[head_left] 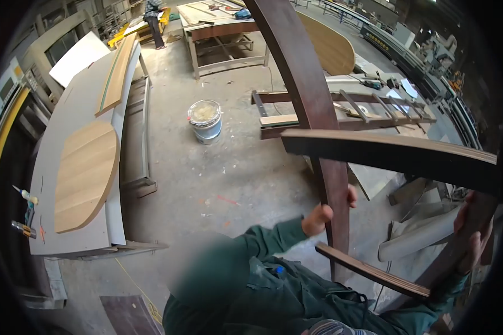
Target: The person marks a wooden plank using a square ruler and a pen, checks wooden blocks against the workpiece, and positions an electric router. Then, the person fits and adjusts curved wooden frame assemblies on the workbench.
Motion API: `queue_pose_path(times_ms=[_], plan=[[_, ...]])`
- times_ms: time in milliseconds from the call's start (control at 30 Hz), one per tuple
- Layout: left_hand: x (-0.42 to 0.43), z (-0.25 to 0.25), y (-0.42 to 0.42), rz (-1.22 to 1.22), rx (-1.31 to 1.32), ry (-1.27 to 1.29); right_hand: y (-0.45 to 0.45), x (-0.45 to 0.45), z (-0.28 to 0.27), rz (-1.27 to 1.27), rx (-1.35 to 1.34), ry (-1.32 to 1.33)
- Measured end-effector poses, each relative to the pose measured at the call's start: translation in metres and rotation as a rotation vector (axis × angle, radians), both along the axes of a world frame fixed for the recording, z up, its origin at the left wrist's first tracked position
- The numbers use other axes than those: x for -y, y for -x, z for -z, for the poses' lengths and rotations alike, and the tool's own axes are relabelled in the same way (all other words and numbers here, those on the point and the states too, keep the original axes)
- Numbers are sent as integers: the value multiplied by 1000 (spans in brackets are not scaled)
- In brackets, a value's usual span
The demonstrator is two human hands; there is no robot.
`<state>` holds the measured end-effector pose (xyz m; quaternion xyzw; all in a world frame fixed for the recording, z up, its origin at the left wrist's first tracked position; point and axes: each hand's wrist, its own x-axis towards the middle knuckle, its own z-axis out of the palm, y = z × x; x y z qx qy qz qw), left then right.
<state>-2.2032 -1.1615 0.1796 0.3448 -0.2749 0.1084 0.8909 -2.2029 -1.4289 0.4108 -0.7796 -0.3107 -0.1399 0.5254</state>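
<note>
While my left hand (317,219) is curled around the left edge of the dark wooden frame (346,148), raised before the torso (302,296), my right hand (474,245), shadowed, clasps its right edge; I would match grips for balance, minding the bucket (207,127) beyond.

Left hand (317,219) wrapped round long dark rail (316,100); right hand (475,251) gripping second rail (450,257). Black-sided crosspiece (385,156) spans across. Bucket (206,123) on floor (179,195); rounded panel (86,176) on bench (44,195) at picture's left.
</note>
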Motion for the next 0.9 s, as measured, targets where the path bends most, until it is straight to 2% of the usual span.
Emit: queue_pose_path(times_ms=[67,133,200,233,333,367,400,433,467,500,567,600,633,667,800,867,900], plan=[[-33,3,5,-109,-86,87,1,-36,13,-14,111,-14],[-76,-6,13,-204,-33,87,2,-66,15,-108,114,-4],[-119,-20,28,-256,24,43,3,-110,20,-83,221,-211],[-136,-28,37,-318,4,32,-7,-125,26,-234,206,-342],[-187,-53,60,-539,10,6,-25,-191,17,-352,187,-502],[-204,-59,62,-646,21,17,-35,-207,6,-443,104,-341],[-226,-65,71,-620,-13,-37,-43,-221,-3,-528,14,-182],[-242,-73,73,-711,-18,-41,-35,-260,-4,-467,-7,-326],[-250,-90,80,-792,-96,9,-44,-302,0,-315,165,-559],[-275,-92,74,-801,-66,-29,-56,-308,-8,-534,106,-410],[-306,-98,77,-870,-81,-60,-68,-353,-13,-583,101,-470],[-320,-107,78,-912,-95,-66,-93,-363,-15,-651,170,-344],[-339,-107,75,-926,-57,-67,-106,-382,-19,-759,178,-328],[-355,-113,76,-956,-62,-103,-108,-401,-22,-731,163,-343],[-410,-137,72,-1106,-30,-161,-145,-468,-32,-986,186,-401],[-432,-153,68,-1184,5,-213,-156,-505,-34,-1054,147,-566],[-441,-160,66,-1195,24,-224,-164,-512,-39,-1021,179,-438]])
